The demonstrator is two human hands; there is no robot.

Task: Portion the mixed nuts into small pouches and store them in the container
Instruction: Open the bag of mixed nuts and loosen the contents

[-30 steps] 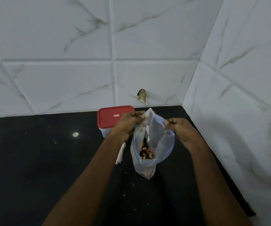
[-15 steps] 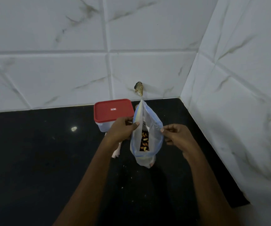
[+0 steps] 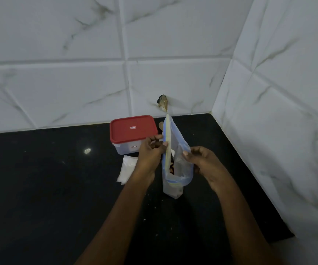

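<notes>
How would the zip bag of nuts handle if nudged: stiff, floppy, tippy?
Probably floppy: the zip bag creases where the left hand and right hand pinch its rim. Likely bottom-heavy, as the nuts sit low. Standing tall on a narrow base, it may tip if released.

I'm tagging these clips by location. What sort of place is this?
Most likely a home kitchen corner: a black stone countertop meets white marble-look wall tiles, and a red-lidded food container stands near a zip bag of nuts.
</notes>
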